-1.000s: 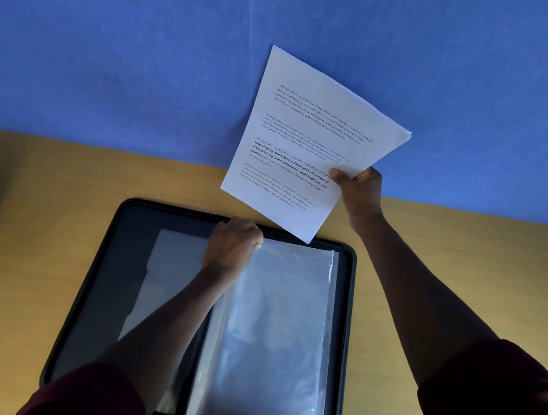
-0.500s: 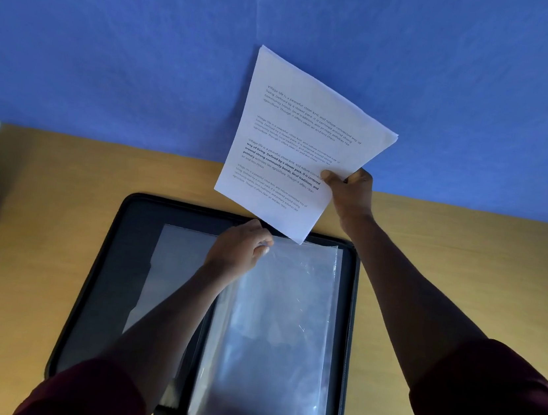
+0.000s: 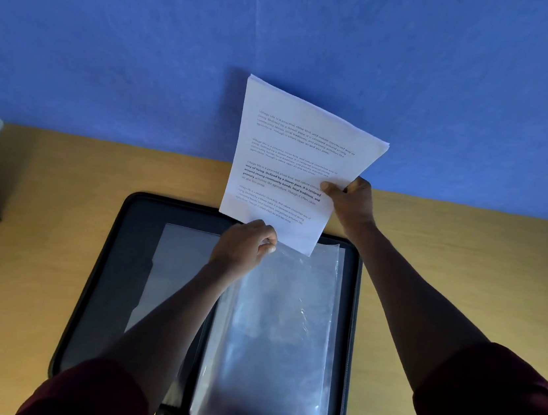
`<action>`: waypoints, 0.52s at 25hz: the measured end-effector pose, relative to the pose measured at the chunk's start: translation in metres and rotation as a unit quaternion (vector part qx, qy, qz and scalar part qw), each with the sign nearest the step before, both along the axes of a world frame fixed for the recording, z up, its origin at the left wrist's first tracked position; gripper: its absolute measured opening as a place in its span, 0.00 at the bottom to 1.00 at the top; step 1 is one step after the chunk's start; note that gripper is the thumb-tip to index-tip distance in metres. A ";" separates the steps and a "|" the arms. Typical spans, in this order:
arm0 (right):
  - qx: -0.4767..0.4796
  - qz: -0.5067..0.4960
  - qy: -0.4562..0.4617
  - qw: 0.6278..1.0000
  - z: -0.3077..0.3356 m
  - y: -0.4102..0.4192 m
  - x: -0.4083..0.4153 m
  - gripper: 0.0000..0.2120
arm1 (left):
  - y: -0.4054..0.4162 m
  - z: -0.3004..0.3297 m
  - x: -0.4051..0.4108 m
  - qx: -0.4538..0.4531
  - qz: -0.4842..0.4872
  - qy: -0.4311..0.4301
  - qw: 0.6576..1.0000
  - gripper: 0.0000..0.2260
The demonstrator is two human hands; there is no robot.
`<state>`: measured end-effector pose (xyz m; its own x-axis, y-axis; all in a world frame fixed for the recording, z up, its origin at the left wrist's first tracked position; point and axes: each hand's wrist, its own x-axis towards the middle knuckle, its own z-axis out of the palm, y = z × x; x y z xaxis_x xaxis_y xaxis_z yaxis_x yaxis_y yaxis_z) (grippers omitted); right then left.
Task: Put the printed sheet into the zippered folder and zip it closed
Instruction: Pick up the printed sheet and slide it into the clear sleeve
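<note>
Nearest the front edge of the desk [image 3: 465,265] lies the zippered folder [image 3: 100,289], opened flat, its clear plastic sleeves [image 3: 278,328] filling the right half and reaching toward the folder's far edge. At the top of those sleeves the left hand [image 3: 243,246] pinches the film at the sleeve mouth, fingers closed on the plastic. Just beyond it, the lower corner of the printed sheet [image 3: 292,161] dips to the sleeve opening, almost touching the left fingers. Farther back, over the folder's far right corner, the right hand [image 3: 349,199] grips the sheet's right edge between thumb and fingers, holding it tilted and raised against the blue wall [image 3: 112,49].

To do this step well, I judge the left hand should lift the top film clear so the mouth gapes, while the right squares the sheet to the opening and feeds its whole bottom edge in, not one corner, which could crumple.
</note>
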<state>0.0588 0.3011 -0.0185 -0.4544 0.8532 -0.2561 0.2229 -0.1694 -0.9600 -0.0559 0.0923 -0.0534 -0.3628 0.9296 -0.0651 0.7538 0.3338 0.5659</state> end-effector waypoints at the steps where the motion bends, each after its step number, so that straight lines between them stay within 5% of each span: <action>1: -0.005 0.008 -0.002 1.000 0.000 0.002 0.003 0.10 | 0.000 0.000 0.000 -0.002 0.000 0.001 1.000 0.02; 13: 0.007 0.062 -0.032 0.998 0.004 0.033 0.032 0.12 | 0.000 0.001 -0.003 -0.028 0.003 -0.013 1.000 0.03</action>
<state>0.0904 0.3342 -0.0141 -0.5391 0.7953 -0.2772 0.3031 -0.1239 -0.9449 -0.0591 0.0925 -0.0528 -0.3664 0.9218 -0.1268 0.7371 0.3707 0.5651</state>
